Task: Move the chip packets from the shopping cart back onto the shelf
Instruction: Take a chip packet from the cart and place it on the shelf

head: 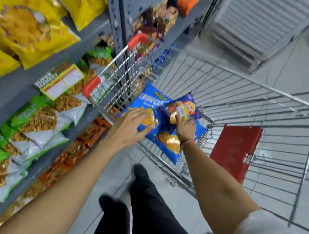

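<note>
On the far left the shelf [44, 84] is already crowded: yellow bags [25, 27] up top, green-and-white snack bags [35, 115] below, and I can't spot an open slot from here.

Next across, the left hand [129, 127] hovers flat with fingers spread over the light-blue chip packet [149, 105] lying in the shopping cart [228, 98]; it grips nothing, and I can't tell if the fingertips touch the film. These packets look air-puffed, light and slick, the chips inside brittle, so I'd take one by the crimped top seam or a corner, not squeeze its middle.

Further right, the right hand [185, 127] pinches the lower edge of the dark-blue packet [181, 108], holding it tilted above a second light-blue packet [170, 143].

The cart's wire rim, with its red corner guards [91, 86], stands just beside the shelf edge, so a lifted packet must clear that rim first. Right of the red child seat [236, 150] the floor is open.
</note>
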`<control>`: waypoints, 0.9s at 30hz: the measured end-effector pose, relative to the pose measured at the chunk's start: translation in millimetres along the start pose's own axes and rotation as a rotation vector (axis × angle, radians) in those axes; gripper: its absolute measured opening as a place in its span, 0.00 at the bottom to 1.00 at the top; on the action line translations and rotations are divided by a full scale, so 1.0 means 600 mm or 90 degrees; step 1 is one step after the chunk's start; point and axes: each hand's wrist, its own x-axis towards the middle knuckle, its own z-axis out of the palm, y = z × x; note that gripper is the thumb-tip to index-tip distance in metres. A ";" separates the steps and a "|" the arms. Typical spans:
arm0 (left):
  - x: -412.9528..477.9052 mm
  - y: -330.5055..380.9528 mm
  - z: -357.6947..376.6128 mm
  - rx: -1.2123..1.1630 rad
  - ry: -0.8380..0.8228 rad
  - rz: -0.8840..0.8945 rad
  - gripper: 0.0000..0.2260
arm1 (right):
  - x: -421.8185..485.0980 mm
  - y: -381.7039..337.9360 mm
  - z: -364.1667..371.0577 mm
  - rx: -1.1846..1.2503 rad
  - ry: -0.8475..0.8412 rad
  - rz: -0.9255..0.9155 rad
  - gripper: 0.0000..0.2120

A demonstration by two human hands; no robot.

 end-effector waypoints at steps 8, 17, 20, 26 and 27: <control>0.003 -0.013 0.023 0.076 0.050 -0.001 0.23 | 0.067 0.039 0.067 0.386 -0.071 0.247 0.30; 0.000 -0.010 0.029 0.100 0.092 -0.011 0.18 | 0.109 0.053 0.078 0.338 -0.170 0.260 0.21; -0.002 -0.004 0.026 0.099 0.077 -0.022 0.19 | 0.222 0.133 0.132 0.435 -0.125 0.225 0.55; 0.000 0.007 0.010 0.102 0.004 -0.049 0.25 | 0.046 0.008 0.024 0.473 -0.058 0.217 0.46; 0.000 0.007 0.008 0.095 -0.005 -0.055 0.27 | 0.039 0.009 0.019 0.469 -0.054 0.208 0.42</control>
